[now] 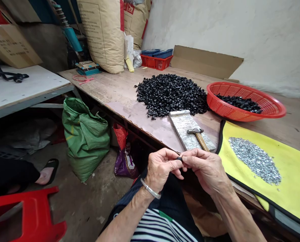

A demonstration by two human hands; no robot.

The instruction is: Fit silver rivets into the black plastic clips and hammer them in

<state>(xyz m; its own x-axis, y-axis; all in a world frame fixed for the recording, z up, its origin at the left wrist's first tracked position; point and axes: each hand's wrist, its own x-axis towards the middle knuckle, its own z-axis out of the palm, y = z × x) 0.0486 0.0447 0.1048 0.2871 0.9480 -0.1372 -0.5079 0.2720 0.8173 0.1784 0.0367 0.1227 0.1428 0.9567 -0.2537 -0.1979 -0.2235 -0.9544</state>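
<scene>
My left hand (162, 166) and my right hand (204, 168) meet over my lap at the table's front edge. Between their fingertips is a small black plastic part (180, 159), mostly covered by the fingers. The left thumb and forefinger pinch it; the right fingertips press against its other side, and whether they hold a second small piece is hidden. Just beyond the hands, a hammer (195, 131) with a wooden handle lies on a worn metal plate (181, 126). Behind that spreads a large pile of black plastic parts (173, 92).
At right, a red plastic basket (245, 116) holds more black parts. A yellow cloth (293, 171) carries a heap of small shiny metal pieces (255, 161). Big paper sacks (101, 33) stand at the back. A green sack (85, 141) and a red stool (26, 211) are on the floor at left.
</scene>
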